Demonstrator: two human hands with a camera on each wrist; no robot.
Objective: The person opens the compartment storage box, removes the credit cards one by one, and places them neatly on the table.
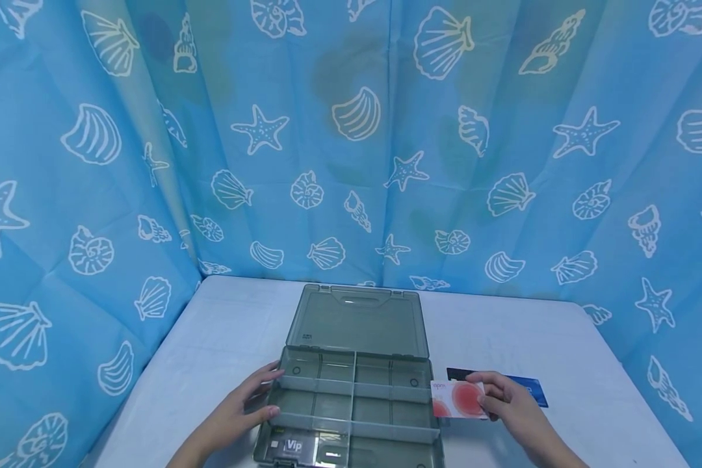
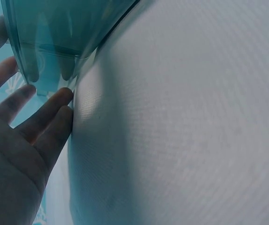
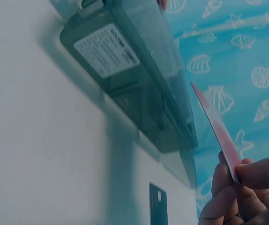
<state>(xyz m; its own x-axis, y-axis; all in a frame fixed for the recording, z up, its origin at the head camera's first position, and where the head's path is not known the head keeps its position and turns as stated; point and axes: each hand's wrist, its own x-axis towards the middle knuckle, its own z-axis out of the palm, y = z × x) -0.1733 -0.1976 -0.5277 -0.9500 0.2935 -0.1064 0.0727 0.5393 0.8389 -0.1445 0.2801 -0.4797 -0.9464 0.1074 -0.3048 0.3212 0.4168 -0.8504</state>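
Observation:
A grey-green clear divider box (image 1: 333, 398) lies on the table with its lid folded back. My left hand (image 1: 242, 404) rests against the box's left side, its fingers spread; in the left wrist view the fingertips (image 2: 65, 96) are right at the box wall. Between thumb and fingers, my right hand (image 1: 511, 406) pinches a white card with red circles (image 1: 461, 399) by its right end. This card (image 3: 217, 126) is held above the table beside the box's right edge. In the front left compartment lies a black card marked "Vip" (image 1: 294, 446).
A dark blue card (image 1: 530, 388) lies on the white table (image 1: 503, 331) behind the right hand, partly covered by it. The open lid (image 1: 359, 320) extends toward the back. Blue curtains (image 1: 327, 214) with shell prints stand around the table. A white label (image 3: 107, 50) is on the box's outer side.

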